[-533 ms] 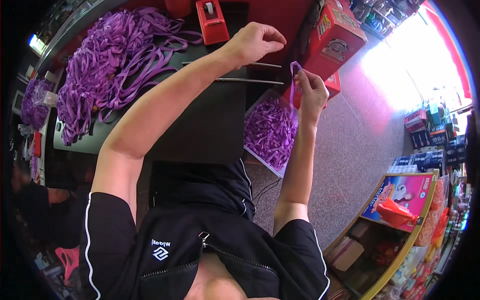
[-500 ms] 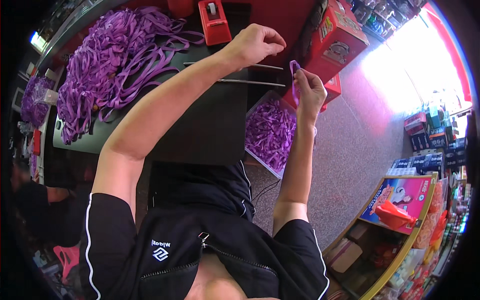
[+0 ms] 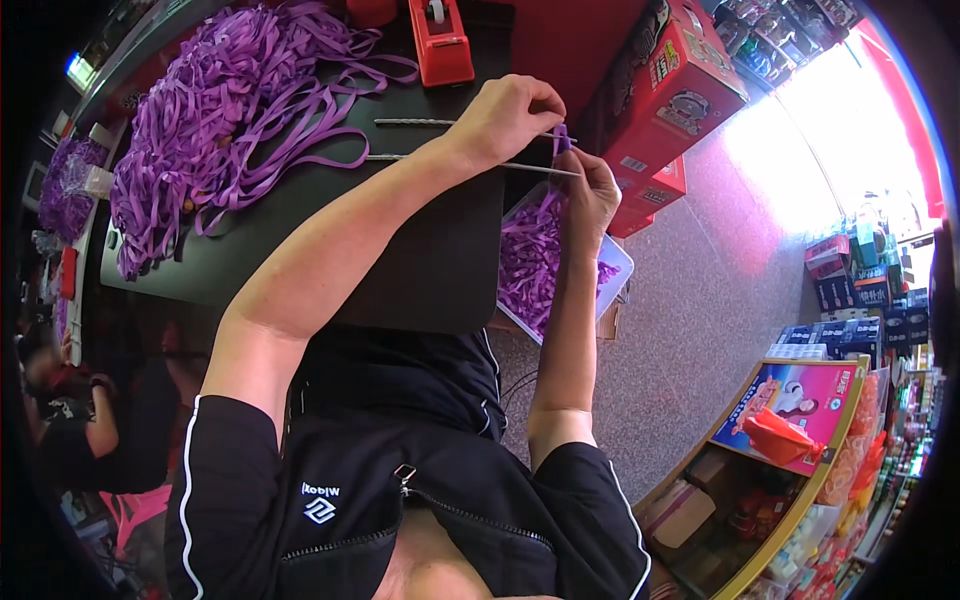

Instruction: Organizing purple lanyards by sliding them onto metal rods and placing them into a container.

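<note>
My right hand [image 3: 590, 195] pinches a short loop of purple strap [image 3: 563, 138] beside the tips of two thin metal rods [image 3: 535, 168], which jut over the table's right edge. My left hand [image 3: 510, 118] reaches across above the rods, its thumb and forefinger closed at the upper end of the same strap. Exactly how the strap sits against the rod tips is too small to tell. A large heap of purple straps [image 3: 225, 110] covers the far left of the dark table [image 3: 430, 260]. Below my right hand, a white bin [image 3: 618, 275] holds more purple straps [image 3: 528, 265].
A red tape dispenser [image 3: 440, 45] stands at the table's far edge. Red cartons [image 3: 675, 100] are stacked beyond the bin. At the right is a display cabinet [image 3: 790, 415] with packed goods. Another person [image 3: 100, 420] sits at the lower left.
My right hand has moved left and slightly down with the strap, toward the rod tips. My left hand has come down to meet it. More of the bin's right side now shows.
</note>
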{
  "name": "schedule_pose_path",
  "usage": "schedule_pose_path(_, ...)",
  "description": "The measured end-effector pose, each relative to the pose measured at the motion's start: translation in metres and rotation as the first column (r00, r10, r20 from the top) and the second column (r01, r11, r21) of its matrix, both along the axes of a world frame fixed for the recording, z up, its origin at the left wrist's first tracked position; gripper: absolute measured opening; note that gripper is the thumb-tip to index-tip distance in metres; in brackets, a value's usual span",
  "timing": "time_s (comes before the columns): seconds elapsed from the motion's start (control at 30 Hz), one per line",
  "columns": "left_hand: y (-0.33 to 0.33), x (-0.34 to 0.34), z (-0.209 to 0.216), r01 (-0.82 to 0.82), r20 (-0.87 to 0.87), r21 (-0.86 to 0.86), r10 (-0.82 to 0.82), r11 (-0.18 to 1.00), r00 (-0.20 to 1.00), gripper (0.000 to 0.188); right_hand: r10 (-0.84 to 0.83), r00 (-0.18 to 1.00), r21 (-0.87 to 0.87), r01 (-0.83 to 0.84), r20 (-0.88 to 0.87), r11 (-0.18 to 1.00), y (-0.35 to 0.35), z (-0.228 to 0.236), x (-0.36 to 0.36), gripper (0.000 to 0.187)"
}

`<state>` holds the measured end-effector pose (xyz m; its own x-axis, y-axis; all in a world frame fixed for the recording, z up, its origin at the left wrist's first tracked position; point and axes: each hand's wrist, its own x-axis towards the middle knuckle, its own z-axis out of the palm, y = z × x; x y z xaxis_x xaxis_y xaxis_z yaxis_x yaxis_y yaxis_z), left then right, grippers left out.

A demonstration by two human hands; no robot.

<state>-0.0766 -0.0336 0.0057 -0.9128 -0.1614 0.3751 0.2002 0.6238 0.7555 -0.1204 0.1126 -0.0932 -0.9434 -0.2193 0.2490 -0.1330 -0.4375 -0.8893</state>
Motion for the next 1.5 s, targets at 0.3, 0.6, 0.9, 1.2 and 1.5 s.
schedule_pose_path(0.3,-0.002,0.003,-0.012,0.02,0.042,-0.094,-0.016,0.995,0.999,0.02,-0.016,1.0,-0.036,0.017,0.019,0.999,-0.011,-0.01,0.014,0.014)
schedule_pose_path(0.6,-0.005,-0.001,-0.019,0.032,0.046,-0.191,-0.023,0.981,0.999,0.023,-0.097,0.991,0.171,0.111,-0.087,0.979,0.001,-0.006,0.001,0.025)
schedule_pose_path(0.9,-0.007,-0.004,-0.025,0.023,-0.027,-0.28,-0.032,0.96,0.999,0.021,0.184,0.977,0.377,-0.132,-0.106,0.917,0.001,-0.004,-0.02,0.023)
schedule_pose_path(1.2,-0.005,-0.002,-0.026,0.011,-0.037,-0.275,-0.022,0.961,0.999,0.019,0.057,0.979,0.627,0.081,-0.196,0.775,0.012,-0.083,-0.022,0.019)
schedule_pose_path(1.5,-0.002,-0.004,-0.024,0.018,-0.035,-0.285,-0.029,0.959,0.999,0.02,-0.114,0.993,0.603,0.114,-0.039,0.79,0.034,-0.187,-0.021,0.02)
